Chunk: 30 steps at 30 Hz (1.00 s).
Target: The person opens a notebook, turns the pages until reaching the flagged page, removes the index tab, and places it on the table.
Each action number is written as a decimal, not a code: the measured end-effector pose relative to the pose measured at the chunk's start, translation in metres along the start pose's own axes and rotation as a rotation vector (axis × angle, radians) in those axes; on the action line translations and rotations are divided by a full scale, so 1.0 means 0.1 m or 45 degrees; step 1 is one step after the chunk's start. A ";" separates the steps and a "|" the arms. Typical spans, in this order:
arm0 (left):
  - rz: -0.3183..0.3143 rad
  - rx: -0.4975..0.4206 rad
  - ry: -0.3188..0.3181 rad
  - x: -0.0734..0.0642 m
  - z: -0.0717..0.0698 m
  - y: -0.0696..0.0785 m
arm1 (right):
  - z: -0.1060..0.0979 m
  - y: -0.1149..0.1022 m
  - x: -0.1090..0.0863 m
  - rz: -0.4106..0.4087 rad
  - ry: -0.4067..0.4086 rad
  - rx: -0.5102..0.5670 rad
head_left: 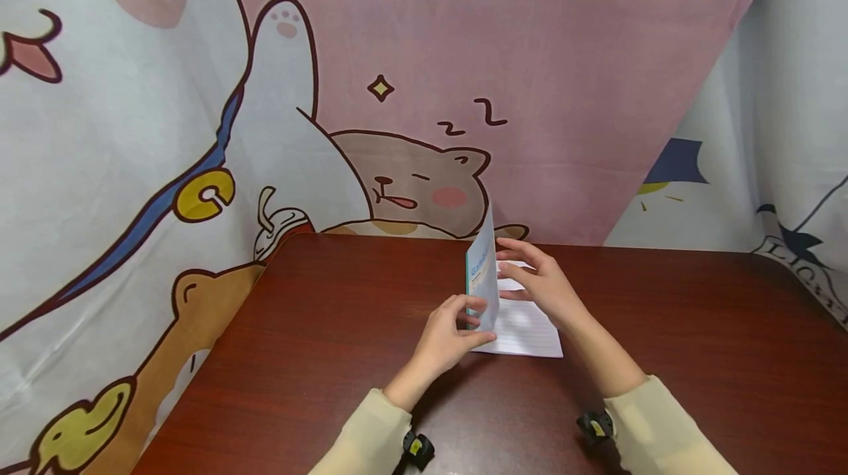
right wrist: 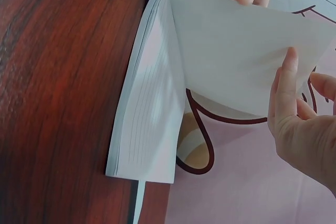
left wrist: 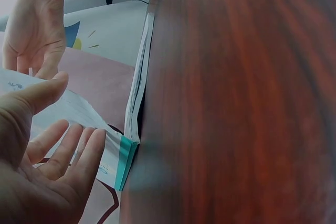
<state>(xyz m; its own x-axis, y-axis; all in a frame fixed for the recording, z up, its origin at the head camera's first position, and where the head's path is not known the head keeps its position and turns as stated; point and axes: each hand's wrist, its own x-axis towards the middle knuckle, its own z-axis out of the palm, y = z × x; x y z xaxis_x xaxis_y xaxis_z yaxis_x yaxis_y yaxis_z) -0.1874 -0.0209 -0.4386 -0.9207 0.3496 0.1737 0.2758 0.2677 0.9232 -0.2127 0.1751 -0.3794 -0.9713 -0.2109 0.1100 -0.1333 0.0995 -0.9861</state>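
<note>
A notebook with a teal spine (left wrist: 126,163) lies on the table, its pale printed cover (head_left: 481,269) raised upright and the lined pages (right wrist: 149,108) exposed. My left hand (head_left: 444,335) is beside the outer face of the cover at its lower near corner, thumb apart from the relaxed fingers (left wrist: 86,156). On the inner side is my right hand (head_left: 546,283), its fingers extended toward the cover. In the right wrist view, the index fingertip of that right hand (right wrist: 296,124) overlaps the cover's blank inner face near its free edge.
A ribbon bookmark (right wrist: 139,200) hangs out from the notebook's end. Dark reddish wood makes up the table (head_left: 318,357). Behind it hangs a cloth backdrop (head_left: 563,92) with cartoon animals, meeting the table's far edge. Both wrists carry small black devices (head_left: 419,449) beside the sleeves.
</note>
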 end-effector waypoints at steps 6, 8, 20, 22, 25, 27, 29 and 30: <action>0.008 0.029 0.017 0.00 -0.01 0.00 | 0.05 -0.01 0.01 -0.031 -0.014 0.011; 0.012 0.029 0.022 0.00 -0.01 0.00 | 0.06 -0.01 0.02 -0.040 -0.020 0.017; 0.063 0.039 0.044 -0.03 -0.06 -0.01 | 0.11 -0.02 0.02 -0.090 -0.052 0.030; 0.082 0.066 0.062 -0.03 -0.06 -0.01 | 0.11 -0.02 0.03 -0.095 -0.061 0.022; 0.118 0.134 0.100 -0.05 -0.07 0.00 | 0.11 -0.02 0.02 -0.103 -0.068 -0.004; 0.139 0.175 0.127 -0.06 -0.08 0.01 | 0.11 -0.01 0.02 -0.107 -0.068 -0.020; 0.149 0.222 0.158 -0.08 -0.09 0.01 | 0.10 0.00 0.00 -0.111 -0.062 -0.036; 0.155 0.237 0.172 -0.08 -0.10 0.01 | 0.10 0.00 0.00 -0.110 -0.058 -0.040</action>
<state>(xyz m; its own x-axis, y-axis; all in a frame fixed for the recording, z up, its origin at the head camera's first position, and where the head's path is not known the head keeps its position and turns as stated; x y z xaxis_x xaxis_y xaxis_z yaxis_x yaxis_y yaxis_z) -0.1824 -0.0323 -0.4357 -0.9027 0.2698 0.3351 0.4213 0.3963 0.8158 -0.2105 0.1652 -0.3808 -0.9461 -0.2642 0.1876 -0.2227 0.1097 -0.9687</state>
